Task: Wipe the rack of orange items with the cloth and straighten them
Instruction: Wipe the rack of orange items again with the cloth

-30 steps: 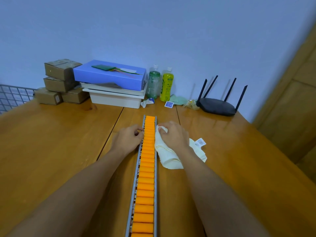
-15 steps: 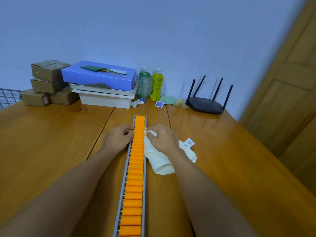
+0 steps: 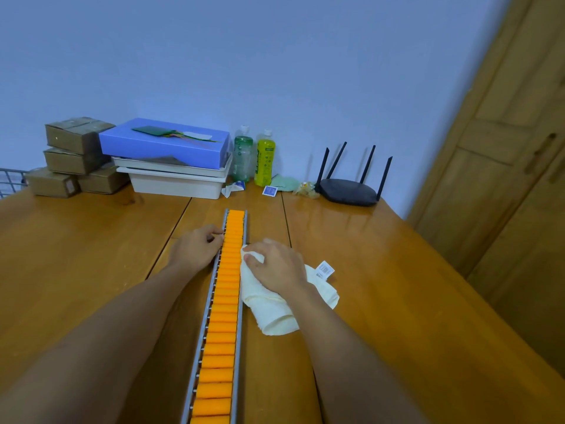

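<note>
A long grey metal rack [image 3: 204, 338] runs from the near edge toward the wall, filled with a row of several orange rollers [image 3: 224, 304]. My left hand [image 3: 195, 247] rests against the rack's left rail near its far end, fingers curled on the rail. My right hand [image 3: 275, 264] presses a pale yellow cloth [image 3: 269, 313] on the table against the rack's right rail. The cloth has a white tag [image 3: 324, 268] at its far corner. My forearm hides part of the cloth.
The wooden table [image 3: 382, 286] holds brown cardboard boxes [image 3: 73, 157], a blue box [image 3: 165, 143] on white trays, two bottles [image 3: 253, 157], small wrappers and a black router [image 3: 350, 191] along the wall. A wooden door [image 3: 504, 148] stands at right.
My right hand with the cloth has slid a little toward me along the rack's right side. My left hand stays on the left rail. My head has shifted slightly.
</note>
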Action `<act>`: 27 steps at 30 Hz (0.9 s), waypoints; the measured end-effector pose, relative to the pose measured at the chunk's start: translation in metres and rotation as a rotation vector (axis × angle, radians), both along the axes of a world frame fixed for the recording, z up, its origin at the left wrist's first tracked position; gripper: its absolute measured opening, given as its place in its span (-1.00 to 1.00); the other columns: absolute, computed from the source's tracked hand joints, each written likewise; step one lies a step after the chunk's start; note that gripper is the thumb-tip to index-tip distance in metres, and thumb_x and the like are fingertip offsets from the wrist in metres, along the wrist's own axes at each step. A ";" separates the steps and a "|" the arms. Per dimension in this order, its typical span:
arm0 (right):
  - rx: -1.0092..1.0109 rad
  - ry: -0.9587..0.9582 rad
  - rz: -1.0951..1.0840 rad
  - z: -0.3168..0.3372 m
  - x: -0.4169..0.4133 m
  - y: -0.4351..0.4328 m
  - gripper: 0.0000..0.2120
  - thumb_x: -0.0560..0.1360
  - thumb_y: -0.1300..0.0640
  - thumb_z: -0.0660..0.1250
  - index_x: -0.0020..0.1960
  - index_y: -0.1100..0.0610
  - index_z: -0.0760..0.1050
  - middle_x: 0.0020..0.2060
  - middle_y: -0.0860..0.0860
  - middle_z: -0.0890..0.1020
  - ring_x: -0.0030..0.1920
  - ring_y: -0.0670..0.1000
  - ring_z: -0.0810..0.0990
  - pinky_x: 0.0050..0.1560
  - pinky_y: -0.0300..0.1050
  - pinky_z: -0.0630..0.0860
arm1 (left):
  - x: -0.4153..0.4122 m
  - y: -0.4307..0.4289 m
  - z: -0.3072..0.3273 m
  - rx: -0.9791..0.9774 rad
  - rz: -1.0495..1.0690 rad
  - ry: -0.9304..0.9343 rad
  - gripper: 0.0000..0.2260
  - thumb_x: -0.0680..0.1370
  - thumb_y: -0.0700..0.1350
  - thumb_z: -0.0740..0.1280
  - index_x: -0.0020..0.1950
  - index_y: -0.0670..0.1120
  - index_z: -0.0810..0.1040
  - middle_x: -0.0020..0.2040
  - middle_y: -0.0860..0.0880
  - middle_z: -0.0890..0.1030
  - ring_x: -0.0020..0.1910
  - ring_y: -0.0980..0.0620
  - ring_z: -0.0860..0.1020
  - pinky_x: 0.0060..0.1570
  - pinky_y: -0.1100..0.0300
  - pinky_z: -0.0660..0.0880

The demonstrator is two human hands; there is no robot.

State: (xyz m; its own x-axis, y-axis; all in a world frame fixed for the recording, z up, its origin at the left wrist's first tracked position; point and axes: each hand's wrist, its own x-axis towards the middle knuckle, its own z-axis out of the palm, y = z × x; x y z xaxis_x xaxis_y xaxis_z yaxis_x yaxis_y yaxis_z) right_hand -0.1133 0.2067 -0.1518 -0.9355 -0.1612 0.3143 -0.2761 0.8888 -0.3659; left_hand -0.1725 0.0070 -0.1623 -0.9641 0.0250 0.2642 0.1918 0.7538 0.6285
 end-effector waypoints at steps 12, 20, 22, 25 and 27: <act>0.015 -0.002 0.008 0.001 0.029 -0.002 -0.67 0.62 -0.19 0.18 0.31 -0.20 0.55 0.07 -0.12 0.57 0.05 -0.01 0.57 -0.05 -0.05 0.44 | 0.024 -0.006 0.003 0.153 -0.053 -0.114 -0.69 0.69 -0.06 0.26 0.42 -0.03 0.54 0.30 -0.05 0.62 0.22 -0.01 0.56 0.11 0.12 0.46; 0.024 -0.009 0.025 0.007 0.068 -0.004 -0.67 0.63 -0.17 0.18 0.34 -0.19 0.53 0.17 -0.05 0.57 0.14 0.03 0.56 0.05 -0.04 0.44 | 0.053 -0.010 0.006 0.169 -0.113 -0.147 -0.67 0.69 -0.19 0.25 0.45 -0.11 0.50 0.36 -0.09 0.59 0.34 -0.05 0.53 0.20 0.17 0.42; 0.025 -0.001 0.026 0.006 0.076 -0.005 -0.67 0.63 -0.17 0.17 0.34 -0.19 0.53 0.15 -0.06 0.57 0.11 0.02 0.57 -0.01 -0.06 0.44 | 0.063 -0.012 0.006 0.149 -0.115 -0.158 -0.67 0.68 -0.21 0.25 0.44 -0.08 0.52 0.34 -0.07 0.60 0.32 -0.03 0.54 0.20 0.17 0.44; 0.021 0.003 0.025 0.005 0.088 -0.006 -0.67 0.63 -0.18 0.17 0.33 -0.20 0.54 0.04 -0.10 0.55 0.03 -0.01 0.57 -0.08 -0.10 0.43 | 0.081 -0.014 0.007 0.120 -0.138 -0.185 -0.66 0.65 -0.23 0.30 0.42 -0.07 0.51 0.29 -0.06 0.62 0.26 -0.01 0.56 0.16 0.19 0.46; 0.021 0.004 0.026 0.005 0.097 -0.007 -0.66 0.63 -0.19 0.17 0.33 -0.19 0.54 -0.05 -0.14 0.51 -0.02 -0.04 0.55 -0.11 -0.10 0.41 | 0.095 -0.016 0.008 0.094 -0.165 -0.177 -0.64 0.62 -0.25 0.34 0.42 -0.07 0.51 0.26 -0.05 0.63 0.23 0.02 0.57 0.14 0.22 0.47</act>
